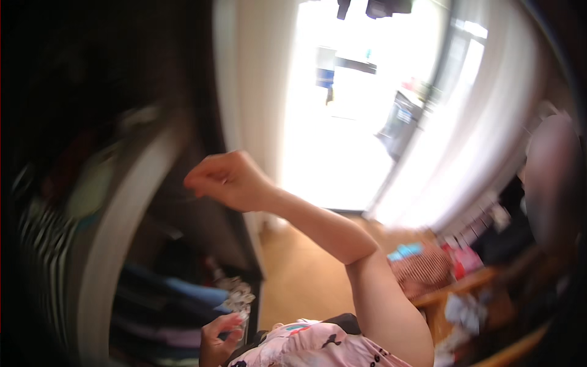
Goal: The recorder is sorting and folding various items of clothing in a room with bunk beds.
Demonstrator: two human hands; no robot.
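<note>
My right arm stretches from the lower right across the middle, bent at the elbow. At its end my right hand (229,178) is raised in front of the dark side of an open wardrobe (252,244), fingers curled together. Blur hides whatever may be between those fingertips. My left hand (219,337) is low, close to my body, with its fingers half bent and apart and nothing visible in them. Just above it hangs a pale, lacy or ruffled piece of cloth (239,295); whether the hand touches it I cannot tell. Folded dark and blue clothes (189,292) lie on the wardrobe's lower level.
A pale curved upright panel (104,269) divides the wardrobe; a striped garment (46,257) hangs left of it. Ahead, white curtains (483,122) flank a bright doorway (342,153). At right, a wooden frame (468,281) stands beside a brown striped bundle (425,269) on the wooden floor (299,275).
</note>
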